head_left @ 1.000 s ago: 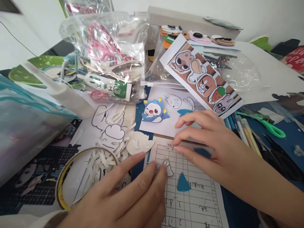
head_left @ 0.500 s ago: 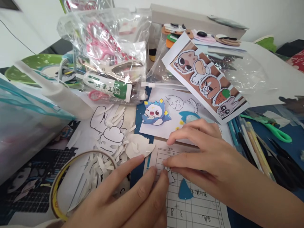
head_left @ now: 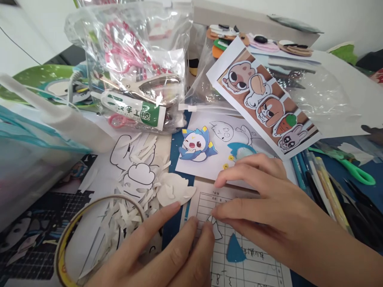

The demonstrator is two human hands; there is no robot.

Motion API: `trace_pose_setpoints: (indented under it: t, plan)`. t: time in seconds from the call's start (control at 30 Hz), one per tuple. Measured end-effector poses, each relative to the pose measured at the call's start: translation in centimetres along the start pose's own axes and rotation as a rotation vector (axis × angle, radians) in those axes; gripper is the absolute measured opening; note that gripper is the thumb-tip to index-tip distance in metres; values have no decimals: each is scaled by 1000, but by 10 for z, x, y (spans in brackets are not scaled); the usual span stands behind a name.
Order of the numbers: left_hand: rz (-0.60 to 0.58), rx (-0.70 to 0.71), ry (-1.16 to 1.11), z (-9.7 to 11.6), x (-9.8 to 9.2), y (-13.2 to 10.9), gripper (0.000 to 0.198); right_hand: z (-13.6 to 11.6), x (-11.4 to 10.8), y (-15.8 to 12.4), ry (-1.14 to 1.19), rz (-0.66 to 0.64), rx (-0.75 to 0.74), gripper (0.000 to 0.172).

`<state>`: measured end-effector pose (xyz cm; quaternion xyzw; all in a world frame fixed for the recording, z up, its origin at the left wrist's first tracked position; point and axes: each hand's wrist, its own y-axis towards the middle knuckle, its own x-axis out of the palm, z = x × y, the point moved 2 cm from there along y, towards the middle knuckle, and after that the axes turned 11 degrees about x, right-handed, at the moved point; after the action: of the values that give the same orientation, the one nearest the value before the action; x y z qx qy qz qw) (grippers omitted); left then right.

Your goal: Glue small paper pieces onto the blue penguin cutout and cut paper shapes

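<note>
A small white paper cutout with a drawn outline lies on the gridded form sheet. My left hand rests over the left of the sheet, fingers spread, its nearest fingertip against the cutout's left edge. From the right, my right hand reaches in with its index finger and thumb together at the cutout's top; its other fingers arch above. Under my right hand lies a blue triangular felt piece. Beyond it, a printed blue-and-white character and a blue felt shape sit on an outline drawing.
At the left are a tape roll, paper scraps and a white nozzle bottle. A clear bag holding a glue tube stands behind. Pens, black scissors and green-handled scissors lie right.
The view has shifted slightly, so the cutout and blue triangle appear a little lower. Both hands keep nearly the same place around the cutout.
</note>
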<state>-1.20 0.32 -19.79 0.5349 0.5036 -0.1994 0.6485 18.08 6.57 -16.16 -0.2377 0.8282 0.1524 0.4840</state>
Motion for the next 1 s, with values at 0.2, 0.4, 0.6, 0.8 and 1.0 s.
trace_pose_setpoints:
  t: [0.2,0.4,0.6,0.8,1.0]
  plan:
    - [-19,37,26,1,-2,0,30,-4,-2,1,-25,-28,-20,24]
    - [-33,70,0,0,-7,-2,22,-8,-3,-1,-94,-8,-47,26]
    - [45,-39,-91,2,-8,-1,21,-8,-1,-2,-83,24,-72,25]
    - [29,-2,-69,-5,-11,7,24,-7,-1,-1,-64,-2,-79,22]
    - [69,16,-61,-4,-14,7,32,-6,-2,-1,-8,9,-104,12]
